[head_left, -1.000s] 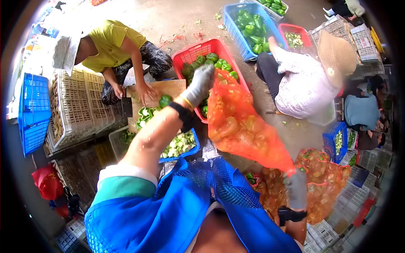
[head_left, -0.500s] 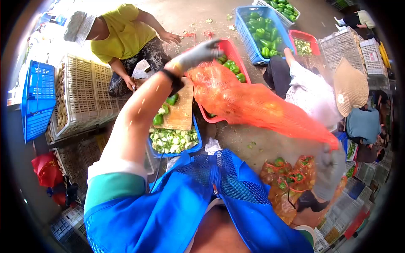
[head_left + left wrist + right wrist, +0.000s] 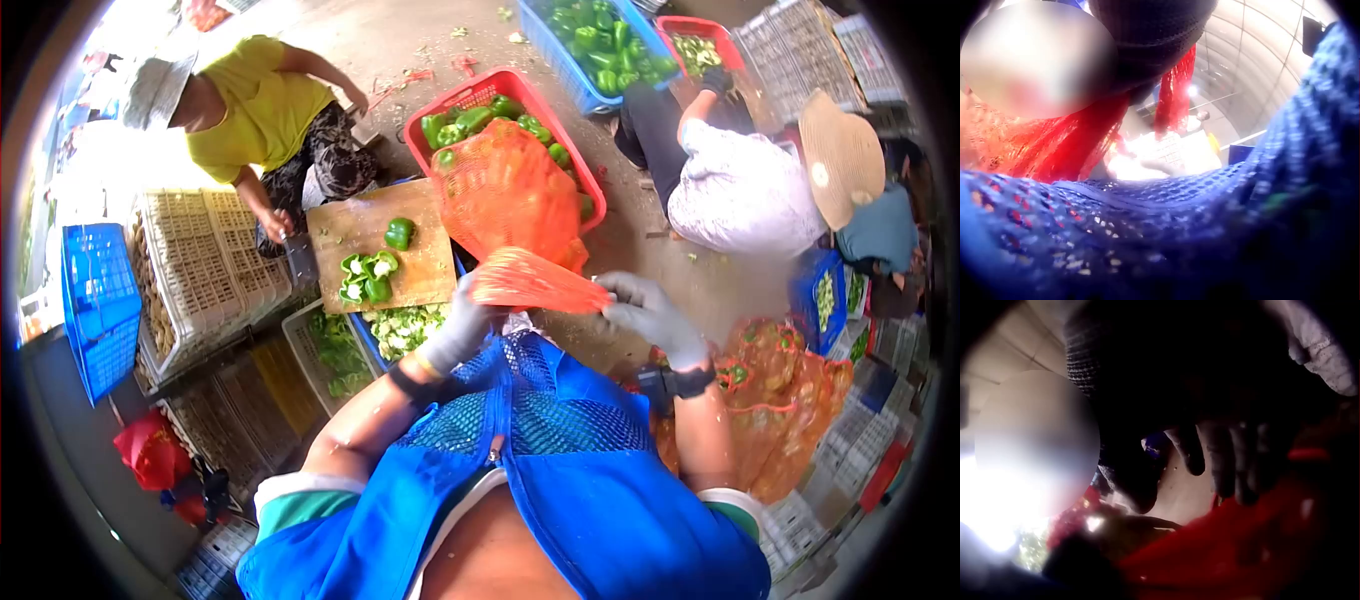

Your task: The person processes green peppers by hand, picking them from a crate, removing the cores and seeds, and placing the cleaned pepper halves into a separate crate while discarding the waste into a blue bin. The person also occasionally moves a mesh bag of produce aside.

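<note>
A filled orange-red mesh bag [image 3: 500,190] leans over the near part of the red crate [image 3: 412,128], which holds green bell peppers [image 3: 470,118]. Its twisted neck stretches sideways in front of my chest. My gloved left hand [image 3: 462,328] grips the neck close to the bag's body. At the neck's free end, my gloved right hand [image 3: 652,315] pinches the mesh with its fingertips. In the left wrist view, red mesh [image 3: 1072,147] hangs beside the dark glove. Dark fingers [image 3: 1225,462] meet the red mesh in the right wrist view.
A person [image 3: 260,110] in yellow sits left, beside a cutting board [image 3: 430,250] with bell peppers. Another person [image 3: 740,190] in a straw hat sits right. A blue crate [image 3: 600,95] of peppers stands behind. More filled mesh bags [image 3: 775,400] lie at right; stacked crates [image 3: 215,250] at left.
The mesh bag has swung down against the red crate. My left hand has moved from its upper end to the neck. My right hand has come inward from the right with the neck's end.
</note>
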The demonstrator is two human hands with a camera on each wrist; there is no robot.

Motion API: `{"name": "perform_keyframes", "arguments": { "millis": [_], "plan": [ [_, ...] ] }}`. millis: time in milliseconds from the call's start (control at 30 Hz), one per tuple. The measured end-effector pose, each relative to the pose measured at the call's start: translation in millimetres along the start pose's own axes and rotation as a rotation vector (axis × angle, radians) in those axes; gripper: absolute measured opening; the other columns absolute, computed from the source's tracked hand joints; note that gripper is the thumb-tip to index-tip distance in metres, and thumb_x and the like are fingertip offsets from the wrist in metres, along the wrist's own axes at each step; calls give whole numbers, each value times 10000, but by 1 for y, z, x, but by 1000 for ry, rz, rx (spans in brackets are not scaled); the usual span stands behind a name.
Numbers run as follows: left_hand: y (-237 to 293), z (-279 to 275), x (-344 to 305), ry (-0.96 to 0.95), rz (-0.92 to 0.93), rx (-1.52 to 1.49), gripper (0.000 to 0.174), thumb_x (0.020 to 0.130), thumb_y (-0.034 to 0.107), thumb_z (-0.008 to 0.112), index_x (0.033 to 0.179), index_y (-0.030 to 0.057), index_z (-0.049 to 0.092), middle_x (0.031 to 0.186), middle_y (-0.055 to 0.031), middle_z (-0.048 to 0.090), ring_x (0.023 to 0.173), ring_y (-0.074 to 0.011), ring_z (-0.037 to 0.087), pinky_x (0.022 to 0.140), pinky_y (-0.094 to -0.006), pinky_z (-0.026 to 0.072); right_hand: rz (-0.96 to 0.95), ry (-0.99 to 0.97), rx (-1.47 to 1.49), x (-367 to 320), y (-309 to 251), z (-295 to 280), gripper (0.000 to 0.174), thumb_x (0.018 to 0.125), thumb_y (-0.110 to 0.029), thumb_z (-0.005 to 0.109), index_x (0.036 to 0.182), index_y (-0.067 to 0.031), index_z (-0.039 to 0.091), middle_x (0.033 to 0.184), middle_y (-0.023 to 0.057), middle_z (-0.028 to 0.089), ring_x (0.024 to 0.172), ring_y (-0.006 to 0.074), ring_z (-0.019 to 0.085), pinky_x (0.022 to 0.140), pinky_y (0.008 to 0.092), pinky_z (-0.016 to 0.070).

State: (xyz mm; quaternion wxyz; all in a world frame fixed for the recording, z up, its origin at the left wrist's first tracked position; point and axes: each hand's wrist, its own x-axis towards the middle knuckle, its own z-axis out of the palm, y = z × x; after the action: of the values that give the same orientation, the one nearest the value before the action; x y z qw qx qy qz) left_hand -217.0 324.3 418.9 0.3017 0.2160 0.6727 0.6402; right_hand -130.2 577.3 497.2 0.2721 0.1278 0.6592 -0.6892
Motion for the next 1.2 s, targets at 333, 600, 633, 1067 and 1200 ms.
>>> {"name": "perform_keyframes", "arguments": {
  "millis": [333, 600, 633, 1067, 1200],
  "plan": [
    [93, -12, 68, 108, 104, -70, 101, 859, 70, 447, 785, 52, 513, 715, -19, 496, 651, -139, 477, 582, -276, 389, -196, 701, -677, 160, 153, 41, 145, 759, -137, 614, 850, -24, 606, 802, 204, 629, 783, 386, 615, 702, 445, 486],
    [185, -60, 141, 106, 325, -751, 416, 963, 266, 405, 584, 158, 273, 533, 45, 193, 491, -109, 207, 524, -287, 218, -585, 607, -393, 85, -27, 4, 209, 726, -38, 599, 928, 13, 607, 789, 218, 597, 699, 397, 598, 576, 419, 452],
    [195, -67, 141, 62, 373, -861, 423, 973, 306, 392, 591, 166, 277, 545, 51, 187, 513, -118, 186, 562, -301, 227, -632, 574, -439, 63, -45, 8, 196, 730, -46, 608, 916, 17, 605, 774, 212, 591, 682, 393, 595, 563, 419, 443],
    [-61, 42, 8, -174, -355, -335, 358, 928, 300, 516, 1200, 74, 568, 1166, -145, 605, 1104, -295, 556, 954, -387, 426, -80, 98, 169, 43, 46, 44, 285, 915, -285, 580, 954, -14, 658, 813, 7, 652, 738, 72, 560, 660, 268, 465],
    [-73, 40, -6, -377, -231, 260, 386, 900, 407, 538, 1137, 112, 611, 1076, -138, 646, 1016, -314, 600, 902, -377, 458, 58, -96, 411, 42, 117, 4, 316, 943, -288, 518, 1106, -36, 616, 1018, 66, 661, 914, 152, 615, 855, 306, 481]
  ]
}}
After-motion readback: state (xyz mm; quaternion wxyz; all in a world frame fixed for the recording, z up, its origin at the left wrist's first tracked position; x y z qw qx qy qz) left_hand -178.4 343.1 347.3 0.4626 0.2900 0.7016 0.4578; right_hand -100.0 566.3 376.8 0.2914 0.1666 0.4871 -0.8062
